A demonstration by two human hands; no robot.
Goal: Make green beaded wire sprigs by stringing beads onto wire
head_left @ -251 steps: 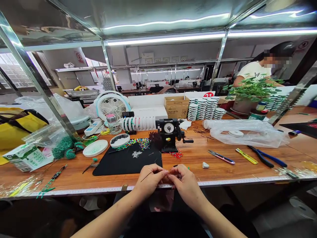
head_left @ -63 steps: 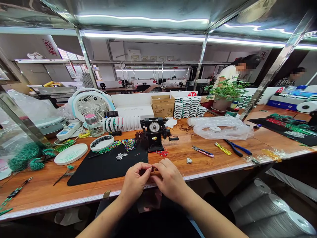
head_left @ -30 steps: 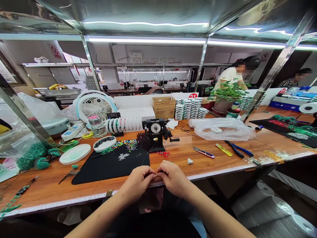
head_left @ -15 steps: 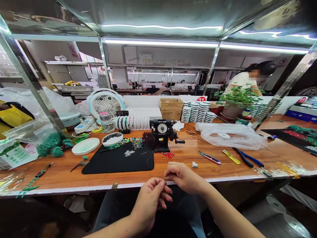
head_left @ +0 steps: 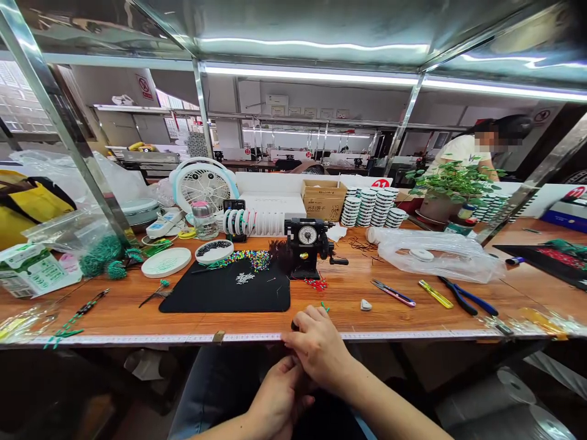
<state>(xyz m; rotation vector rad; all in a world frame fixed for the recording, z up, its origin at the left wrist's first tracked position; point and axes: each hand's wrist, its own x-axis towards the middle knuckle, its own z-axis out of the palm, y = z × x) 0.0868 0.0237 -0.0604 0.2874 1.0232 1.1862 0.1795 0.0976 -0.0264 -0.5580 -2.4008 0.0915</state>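
My right hand (head_left: pixel 317 347) is closed above the table's front edge, its fingers curled downward. A small dark piece (head_left: pixel 295 326) shows at its fingers, and a short green bit (head_left: pixel 324 307) sticks out past the knuckles. What the fingers grip is hidden. Just below it, over my lap, my left hand (head_left: pixel 275 394) is closed with thumb and fingers pressed together, close to the right hand. Its contents cannot be made out. Ahead lies a black mat (head_left: pixel 220 296) bearing colourful beads (head_left: pixel 250 261) and a heap of small silvery pieces (head_left: pixel 244 278).
Behind the mat stands a black hand-cranked machine (head_left: pixel 306 247). To the right lie a white lump (head_left: pixel 365 305), thread snips (head_left: pixel 393 293), a yellow-handled tool (head_left: pixel 435 294) and blue-handled pliers (head_left: pixel 465 296). White dishes (head_left: pixel 166 263) sit left. Another person (head_left: pixel 458 150) works behind the plant.
My right hand has moved left and down, over my left hand, and turned its back upward. The left hand has dropped slightly. A dark piece and a green bit now show by the right hand.
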